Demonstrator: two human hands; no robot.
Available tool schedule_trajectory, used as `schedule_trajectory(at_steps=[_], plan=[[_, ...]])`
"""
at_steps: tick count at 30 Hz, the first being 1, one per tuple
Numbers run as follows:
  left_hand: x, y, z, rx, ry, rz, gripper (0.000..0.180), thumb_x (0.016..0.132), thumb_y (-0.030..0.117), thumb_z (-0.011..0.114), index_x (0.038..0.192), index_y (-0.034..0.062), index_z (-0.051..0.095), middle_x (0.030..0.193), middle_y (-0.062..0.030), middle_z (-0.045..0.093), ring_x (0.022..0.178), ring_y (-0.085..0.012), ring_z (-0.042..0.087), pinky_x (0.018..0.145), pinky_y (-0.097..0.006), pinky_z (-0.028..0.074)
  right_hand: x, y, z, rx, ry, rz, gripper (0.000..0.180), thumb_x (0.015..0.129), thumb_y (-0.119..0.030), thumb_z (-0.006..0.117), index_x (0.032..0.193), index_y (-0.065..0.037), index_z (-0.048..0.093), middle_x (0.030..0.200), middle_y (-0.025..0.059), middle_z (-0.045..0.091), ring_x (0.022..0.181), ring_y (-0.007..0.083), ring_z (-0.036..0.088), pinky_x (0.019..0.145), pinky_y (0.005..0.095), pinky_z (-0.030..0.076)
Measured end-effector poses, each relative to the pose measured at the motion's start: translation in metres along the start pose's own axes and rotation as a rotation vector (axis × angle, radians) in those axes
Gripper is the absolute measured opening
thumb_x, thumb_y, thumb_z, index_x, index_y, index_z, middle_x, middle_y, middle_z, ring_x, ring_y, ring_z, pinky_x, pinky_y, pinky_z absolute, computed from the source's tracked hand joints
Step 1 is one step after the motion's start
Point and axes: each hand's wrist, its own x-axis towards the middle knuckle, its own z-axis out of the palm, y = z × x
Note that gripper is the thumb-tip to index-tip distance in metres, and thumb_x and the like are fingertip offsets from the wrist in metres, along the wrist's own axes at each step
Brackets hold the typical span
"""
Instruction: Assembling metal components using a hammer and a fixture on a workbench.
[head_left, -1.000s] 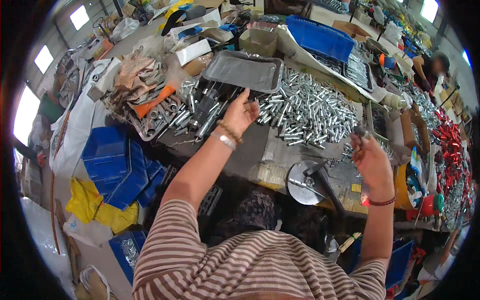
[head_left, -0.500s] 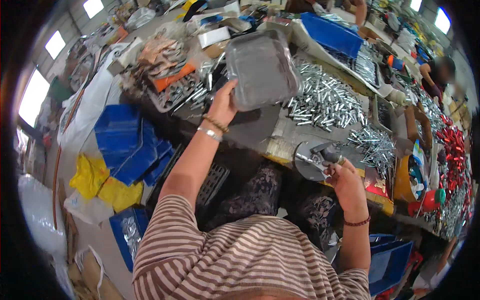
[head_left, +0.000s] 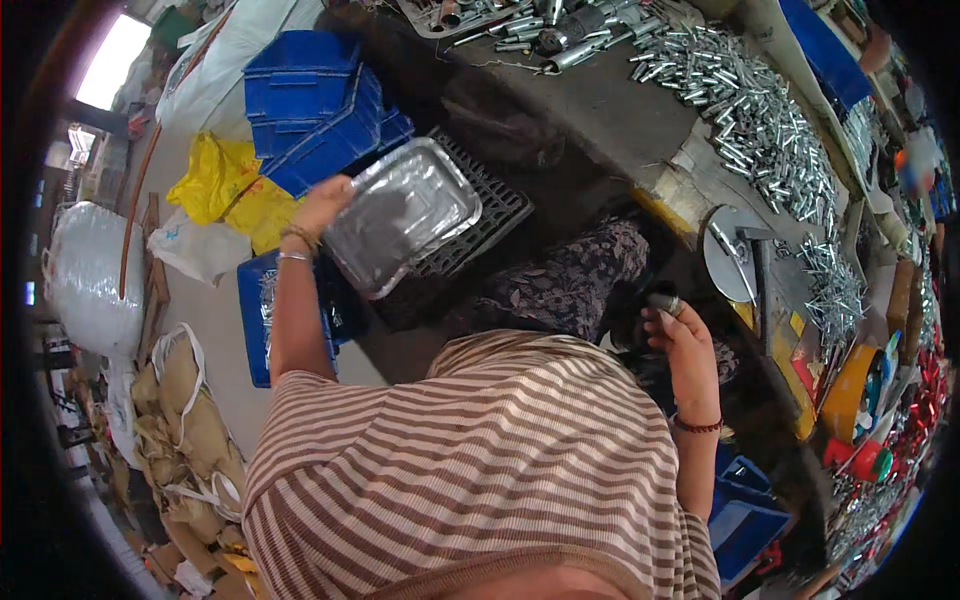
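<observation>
My left hand (head_left: 322,208) grips one edge of a shallow, shiny rectangular tray (head_left: 400,215) with rounded corners. Tilted, the tray hangs over a black slatted crate (head_left: 492,205) and hides part of it. My right hand (head_left: 682,345) is above my lap, fingers curled together. At its fingertips shows a short dark-grey cylindrical piece (head_left: 664,303); I cannot tell whether it is held or worn on a finger. Beyond that hand, a hammer (head_left: 764,275) lies at a round grey metal disc (head_left: 728,250) on the bench edge.
Shiny metal tubes (head_left: 750,120) lie heaped on the bench (head_left: 590,100), with a smaller pile of thin metal parts (head_left: 832,295) nearer me. Blue bins (head_left: 310,105) and yellow bags (head_left: 215,185) are at left. Another blue bin (head_left: 745,520) stands low at right.
My left hand has carried the tray from above the bench, leftward and down over the black crate. My right hand has drawn back from the hammer toward my lap. The view has turned left and down.
</observation>
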Motion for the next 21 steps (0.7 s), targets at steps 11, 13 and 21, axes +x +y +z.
schedule_trajectory(at_steps=[11, 13, 21], plan=[[0.085, -0.119, 0.195, -0.023, 0.008, 0.009, 0.033, 0.095, 0.032, 0.068, 0.115, 0.0051, 0.068, 0.105, -0.0173, 0.072, 0.099, -0.0323, 0.067, 0.089, -0.043, 0.050, -0.006, 0.012, 0.013, -0.050, 0.118, 0.045, 0.028, 0.102, -0.016, 0.058, 0.126, -0.005, 0.067, 0.113, 0.0039, 0.072, 0.097, 0.0106, 0.064, 0.083, 0.0263, 0.050], [0.081, -0.107, 0.205, -0.011, -0.016, -0.079, 0.041, 0.094, 0.025, 0.069, 0.129, 0.0052, 0.064, 0.120, -0.0208, 0.070, 0.117, -0.0358, 0.065, 0.096, -0.047, 0.050, -0.007, 0.016, 0.012, -0.051, 0.136, 0.043, 0.029, 0.102, -0.016, 0.058, 0.127, -0.005, 0.067, 0.114, 0.0038, 0.072, 0.096, 0.0105, 0.064, 0.083, 0.0264, 0.050], [0.068, -0.061, 0.211, 0.054, 0.070, -0.163, 0.044, 0.094, 0.014, 0.066, 0.137, 0.0095, 0.062, 0.140, -0.0195, 0.060, 0.128, -0.0378, 0.058, 0.104, -0.046, 0.049, -0.002, 0.024, 0.016, 0.001, 0.193, 0.059, 0.029, 0.102, -0.017, 0.059, 0.128, -0.007, 0.067, 0.114, 0.0025, 0.072, 0.097, 0.0106, 0.064, 0.084, 0.0280, 0.050]])
